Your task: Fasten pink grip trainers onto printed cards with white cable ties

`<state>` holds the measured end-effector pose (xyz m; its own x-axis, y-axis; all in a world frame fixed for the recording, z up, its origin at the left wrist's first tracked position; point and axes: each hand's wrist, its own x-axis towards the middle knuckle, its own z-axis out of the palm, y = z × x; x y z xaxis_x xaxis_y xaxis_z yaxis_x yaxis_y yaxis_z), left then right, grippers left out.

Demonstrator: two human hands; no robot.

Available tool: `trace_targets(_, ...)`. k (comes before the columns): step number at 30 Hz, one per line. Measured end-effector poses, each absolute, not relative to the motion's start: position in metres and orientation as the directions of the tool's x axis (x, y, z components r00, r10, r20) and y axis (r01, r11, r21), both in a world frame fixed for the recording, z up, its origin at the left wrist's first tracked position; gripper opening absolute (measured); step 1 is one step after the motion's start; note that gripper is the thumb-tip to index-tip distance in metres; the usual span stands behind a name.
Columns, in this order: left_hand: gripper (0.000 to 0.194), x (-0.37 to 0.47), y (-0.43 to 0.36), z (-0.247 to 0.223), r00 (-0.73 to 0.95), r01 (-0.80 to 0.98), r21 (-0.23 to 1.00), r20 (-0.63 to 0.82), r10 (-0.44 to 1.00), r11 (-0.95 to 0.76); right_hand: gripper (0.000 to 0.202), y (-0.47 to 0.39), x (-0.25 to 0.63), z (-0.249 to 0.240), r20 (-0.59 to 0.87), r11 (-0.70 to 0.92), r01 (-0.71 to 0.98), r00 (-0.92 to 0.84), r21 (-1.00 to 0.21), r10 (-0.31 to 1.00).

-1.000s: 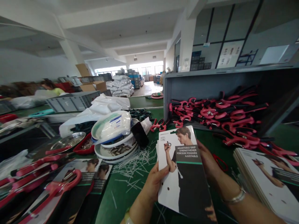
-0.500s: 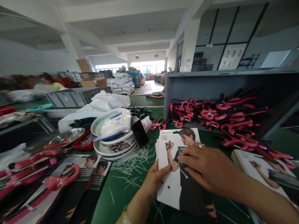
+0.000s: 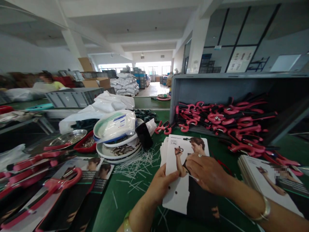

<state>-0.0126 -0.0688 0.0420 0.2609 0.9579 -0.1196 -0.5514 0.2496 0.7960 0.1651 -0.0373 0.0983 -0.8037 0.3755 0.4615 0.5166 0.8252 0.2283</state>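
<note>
My left hand (image 3: 160,185) grips a small stack of printed backing cards (image 3: 176,199) by its left edge, thumb on the front. The cards show a person holding a hand grip and have small punched holes. My right hand (image 3: 205,172) lies across the front card at mid-height, fingers curled and pressed together; what they pinch, if anything, is hidden. Loose white plastic ties (image 3: 135,166) are scattered on the green table left of the cards. Another stack of cards (image 3: 272,183) lies to the right of my right hand.
A grey crate (image 3: 231,76) tipped on its side holds many pink-and-black hand grips (image 3: 216,117), some spilling out. Stacked bowls (image 3: 118,149) with metal parts and a black phone (image 3: 144,135) stand left of centre. Carded hand grips (image 3: 55,185) lie front left. A person (image 3: 48,82) is behind a grey bin.
My right hand's fingers have curled in, having been stretched over the card before. The front card has shifted slightly right and down, showing more card edges behind it at the left.
</note>
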Motion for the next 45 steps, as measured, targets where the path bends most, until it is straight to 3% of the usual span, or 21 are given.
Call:
trace_targets(4,0.033,-0.014,-0.068,0.045,0.251,-0.579,0.779,-0.108,0.962,0.239,0.015,-0.041,0.174,0.103,0.626,0.835,0.549,-0.658,0.02,0.418)
trace_targets(6,0.032,-0.015,-0.068,0.046,0.251,-0.582,0.777,-0.109,0.962,0.24,0.013,-0.041,0.178,0.106,0.627,0.822,0.57,-0.637,-0.007,0.447)
trace_targets(12,0.042,-0.013,-0.068,0.045,0.25,-0.559,0.782,-0.158,0.955,0.276,0.025,-0.04,0.179,0.112,0.403,0.819,0.546,-0.799,0.176,0.446)
trace_targets(18,0.042,-0.011,-0.071,0.045,0.293,-0.529,0.804,-0.127,0.948,0.271,0.02,-0.037,0.167,0.107,0.389,0.843,0.407,-0.883,0.35,0.264)
trace_targets(21,0.04,-0.011,-0.071,0.045,0.279,-0.524,0.807,-0.139,0.95,0.272,0.022,-0.037,0.166,0.097,0.39,0.85,0.393,-0.887,0.35,0.249)
trace_targets(24,0.043,-0.012,-0.07,0.047,0.274,-0.498,0.815,-0.177,0.945,0.297,0.02,-0.042,0.166,0.095,0.498,0.868,0.458,-0.807,0.193,0.316)
trace_targets(28,0.038,-0.013,-0.069,0.048,0.295,-0.536,0.806,-0.097,0.951,0.249,0.014,-0.051,0.167,0.107,0.689,0.836,0.51,-0.532,-0.204,0.492)
trace_targets(31,0.039,-0.014,-0.069,0.048,0.322,-0.542,0.807,-0.06,0.945,0.236,0.008,-0.053,0.174,0.114,0.66,0.784,0.493,-0.451,-0.377,0.601)
trace_targets(35,0.039,-0.015,-0.07,0.049,0.255,-0.553,0.808,-0.066,0.965,0.202,0.022,-0.053,0.188,0.11,0.566,0.607,0.541,-0.266,-0.582,0.78)
trace_targets(37,0.037,-0.014,-0.071,0.051,0.217,-0.561,0.812,-0.048,0.975,0.165,0.02,-0.056,0.192,0.106,0.571,0.631,0.599,-0.324,-0.494,0.754)
trace_targets(41,0.033,-0.011,-0.073,0.05,0.203,-0.556,0.825,0.013,0.979,0.104,0.022,-0.067,0.184,0.096,0.526,0.794,0.607,-0.663,-0.038,0.533)
trace_targets(45,0.037,-0.01,-0.074,0.046,0.183,-0.538,0.837,-0.005,0.983,0.105,0.019,-0.068,0.174,0.079,0.584,0.782,0.596,-0.705,0.181,0.402)
